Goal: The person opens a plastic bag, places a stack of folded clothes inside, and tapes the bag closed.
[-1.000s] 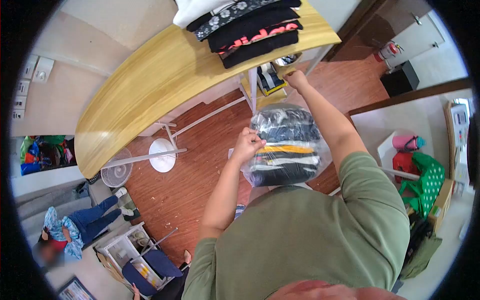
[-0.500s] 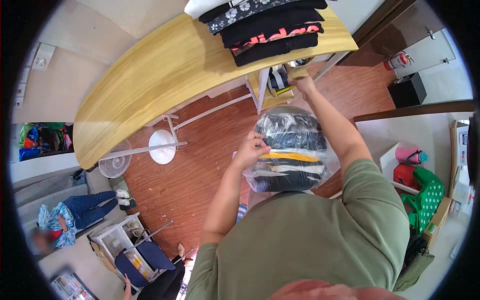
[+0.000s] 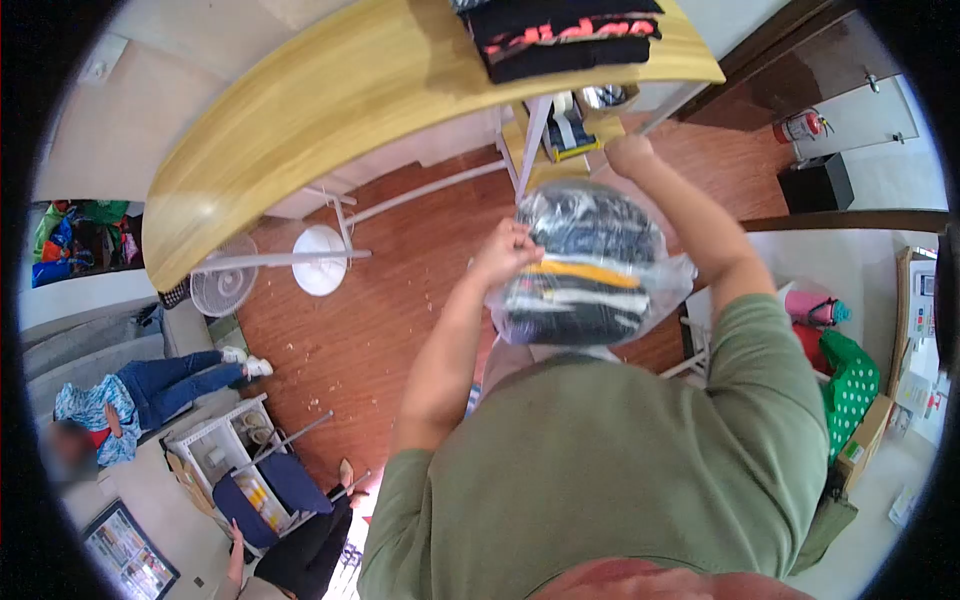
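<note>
A clear plastic bag filled with folded clothes, dark with a yellow and a white layer, rests against the front of my body. My left hand is closed at the bag's left side, fingers curled on the plastic. Stretched out beyond the bag, my right hand is closed beside a small shelf under the table. Whatever its fingers hold, if anything, is hidden. On that shelf, near the hand, lie a tape dispenser with a yellow edge and a round container.
A curved wooden table carries a stack of folded dark shirts. Below it are a fan and a round white base. Two other people are at the left, one seated, one by a white rack. Bags stand right.
My right hand has moved slightly right and up, away from the shelf items. The view has shifted, and the bag now appears higher. My left hand remains at the bag.
</note>
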A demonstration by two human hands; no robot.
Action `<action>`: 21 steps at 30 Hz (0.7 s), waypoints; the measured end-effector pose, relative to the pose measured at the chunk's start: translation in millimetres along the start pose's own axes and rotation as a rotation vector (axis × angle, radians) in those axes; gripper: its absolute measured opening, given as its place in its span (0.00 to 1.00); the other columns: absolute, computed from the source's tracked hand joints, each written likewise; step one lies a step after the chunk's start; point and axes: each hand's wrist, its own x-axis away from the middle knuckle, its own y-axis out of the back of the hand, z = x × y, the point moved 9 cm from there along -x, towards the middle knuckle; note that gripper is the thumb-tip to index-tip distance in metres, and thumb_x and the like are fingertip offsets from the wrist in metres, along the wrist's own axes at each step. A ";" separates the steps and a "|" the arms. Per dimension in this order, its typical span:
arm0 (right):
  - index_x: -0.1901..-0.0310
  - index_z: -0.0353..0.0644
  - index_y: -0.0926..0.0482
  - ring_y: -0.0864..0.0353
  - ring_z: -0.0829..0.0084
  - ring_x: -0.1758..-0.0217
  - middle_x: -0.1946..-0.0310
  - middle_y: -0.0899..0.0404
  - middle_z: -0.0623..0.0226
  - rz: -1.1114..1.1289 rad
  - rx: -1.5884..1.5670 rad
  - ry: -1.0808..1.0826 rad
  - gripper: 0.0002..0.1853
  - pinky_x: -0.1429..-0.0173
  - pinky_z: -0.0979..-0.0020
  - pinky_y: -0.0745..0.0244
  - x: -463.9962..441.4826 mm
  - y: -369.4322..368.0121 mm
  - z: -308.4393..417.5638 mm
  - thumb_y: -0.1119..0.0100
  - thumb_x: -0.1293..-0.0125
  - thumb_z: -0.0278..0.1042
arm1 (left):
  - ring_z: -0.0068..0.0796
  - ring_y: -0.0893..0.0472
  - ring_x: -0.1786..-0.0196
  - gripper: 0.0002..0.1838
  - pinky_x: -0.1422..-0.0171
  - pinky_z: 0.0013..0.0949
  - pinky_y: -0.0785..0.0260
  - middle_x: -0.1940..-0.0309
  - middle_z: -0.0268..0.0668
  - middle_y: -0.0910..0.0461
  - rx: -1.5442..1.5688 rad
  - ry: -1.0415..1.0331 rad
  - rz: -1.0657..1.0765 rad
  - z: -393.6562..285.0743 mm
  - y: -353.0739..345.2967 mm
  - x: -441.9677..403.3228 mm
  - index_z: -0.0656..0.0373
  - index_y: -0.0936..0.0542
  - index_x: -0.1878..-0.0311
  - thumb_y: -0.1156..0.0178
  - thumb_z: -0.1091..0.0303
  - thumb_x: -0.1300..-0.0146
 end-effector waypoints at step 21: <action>0.68 0.43 0.16 0.16 0.57 0.64 0.72 0.16 0.61 0.252 0.036 0.871 0.25 0.60 0.57 0.25 127.3 105.7 220.0 0.29 0.53 0.60 | 0.34 0.30 0.42 0.09 0.36 0.31 0.36 0.47 0.39 0.33 0.297 0.052 0.117 -4.2 -3.8 0.0 0.68 0.17 0.64 0.32 0.71 0.43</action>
